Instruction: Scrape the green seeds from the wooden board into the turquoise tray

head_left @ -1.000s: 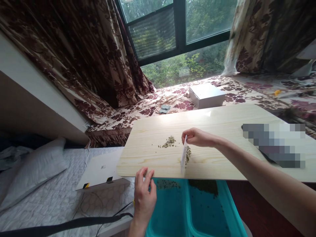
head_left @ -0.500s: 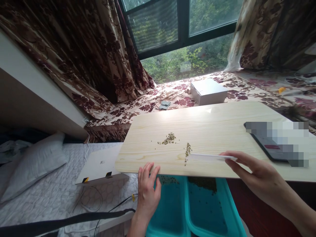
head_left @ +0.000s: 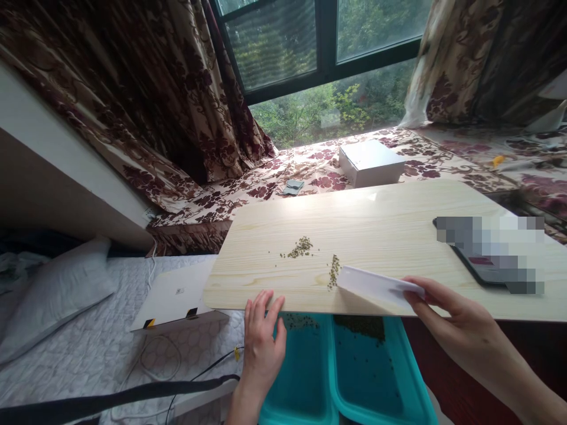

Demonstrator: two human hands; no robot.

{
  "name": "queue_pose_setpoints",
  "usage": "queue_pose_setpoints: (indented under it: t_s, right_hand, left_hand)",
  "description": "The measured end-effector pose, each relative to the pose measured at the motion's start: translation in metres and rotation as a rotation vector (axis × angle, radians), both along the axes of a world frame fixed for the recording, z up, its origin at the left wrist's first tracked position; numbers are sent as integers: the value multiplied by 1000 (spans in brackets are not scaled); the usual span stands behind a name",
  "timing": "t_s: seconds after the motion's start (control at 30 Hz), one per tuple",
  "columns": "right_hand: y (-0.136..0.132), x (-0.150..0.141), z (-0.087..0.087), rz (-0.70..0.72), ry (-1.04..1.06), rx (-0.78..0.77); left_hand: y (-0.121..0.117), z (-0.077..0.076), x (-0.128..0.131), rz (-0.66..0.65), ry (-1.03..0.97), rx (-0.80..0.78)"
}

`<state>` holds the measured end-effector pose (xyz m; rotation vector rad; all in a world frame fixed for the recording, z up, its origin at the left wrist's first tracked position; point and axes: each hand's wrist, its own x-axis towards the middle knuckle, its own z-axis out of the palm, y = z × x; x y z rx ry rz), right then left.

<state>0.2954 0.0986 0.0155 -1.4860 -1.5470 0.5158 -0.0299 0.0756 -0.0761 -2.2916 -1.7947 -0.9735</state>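
Observation:
My right hand (head_left: 447, 310) pinches one end of a flat white card-like piece (head_left: 376, 287), whose far end reaches a small strip of greenish-brown grains (head_left: 334, 271) on the wooden tabletop (head_left: 390, 224). A second loose pile of grains (head_left: 301, 247) lies further left, with a few strays around it. My left hand (head_left: 264, 330) rests its spread fingertips on the table's front edge and holds nothing. Below that edge sits a teal two-compartment bin (head_left: 333, 366). Some grains lie in its left compartment, and a denser dark green heap (head_left: 361, 327) is at the back of the right one.
A dark phone-like device (head_left: 465, 265), partly pixelated, lies at the table's right. Beyond the table, a silver-white box (head_left: 372, 162) and a folded grey-green cloth-like item (head_left: 293, 186) sit on the flowered window seat. A white box (head_left: 177, 295) stands on the bed at left.
My right hand has swung right and toward me, turning the white piece from front-to-back to nearly crosswise, now on the grains' right side. My left hand stays at the edge.

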Motion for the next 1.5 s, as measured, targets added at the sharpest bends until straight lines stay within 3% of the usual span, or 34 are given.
queue_pose_setpoints:
  t_s: [0.13,0.37,0.7,0.83,1.5]
  right_hand:
    - [8,10,0,-54,-81,54]
    - [22,5,1,54,-139,28]
    - [25,4,9,123,-161,52]
    - [26,4,9,175,-166,31]
    - [22,9,9,141,-185,20]
  left_hand:
    - [1,-5,-6,-21,41,3]
    - [4,-17,-16,-41,97,13]
    - [0,-1,-1,-2,-1,-18]
    - [-1,-2,-1,-2,-6,-10]
    - [-1,0,1,-4,-6,6]
